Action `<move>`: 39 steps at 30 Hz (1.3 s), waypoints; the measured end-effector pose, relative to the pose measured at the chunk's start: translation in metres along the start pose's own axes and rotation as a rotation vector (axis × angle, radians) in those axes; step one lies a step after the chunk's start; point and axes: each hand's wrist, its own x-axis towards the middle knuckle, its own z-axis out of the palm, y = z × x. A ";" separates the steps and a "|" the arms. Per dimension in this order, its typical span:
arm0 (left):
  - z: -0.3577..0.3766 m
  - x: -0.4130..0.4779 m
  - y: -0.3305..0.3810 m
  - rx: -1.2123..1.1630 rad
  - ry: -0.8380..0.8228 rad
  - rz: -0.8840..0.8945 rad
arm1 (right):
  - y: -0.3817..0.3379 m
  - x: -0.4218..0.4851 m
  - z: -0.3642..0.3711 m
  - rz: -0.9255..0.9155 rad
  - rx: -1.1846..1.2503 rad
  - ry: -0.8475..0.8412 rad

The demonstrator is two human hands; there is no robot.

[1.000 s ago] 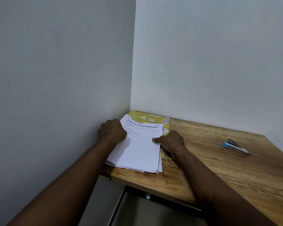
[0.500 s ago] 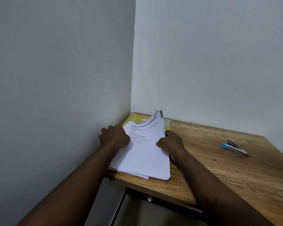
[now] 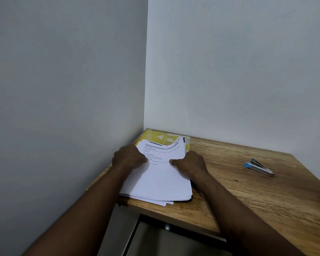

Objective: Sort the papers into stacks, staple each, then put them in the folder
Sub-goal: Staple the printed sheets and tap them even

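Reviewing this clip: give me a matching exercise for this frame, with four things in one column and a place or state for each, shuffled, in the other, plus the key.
Column one:
1. stapler
2. folder
3. paper stack
4. left hand

Column two:
A. yellow, in the far corner of the desk, partly under the sheets
B. white, held at both side edges
C. grips the left edge of the sheets
D. lies alone, toward the right side

Pairs: 1-D, 2-A, 3-B, 4-C
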 end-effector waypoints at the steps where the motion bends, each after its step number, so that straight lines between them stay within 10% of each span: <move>1: -0.001 0.000 0.000 -0.002 -0.003 -0.006 | -0.002 -0.001 -0.001 -0.005 -0.004 -0.006; 22: -0.007 -0.002 0.007 -0.300 -0.077 0.113 | 0.014 0.007 -0.001 0.029 0.220 -0.075; 33: -0.018 -0.033 0.073 -1.270 -0.286 0.445 | 0.065 0.004 -0.091 -0.103 0.910 -0.308; 39: 0.002 -0.055 0.151 -1.388 -0.208 0.577 | 0.066 0.021 -0.151 -0.251 0.950 0.039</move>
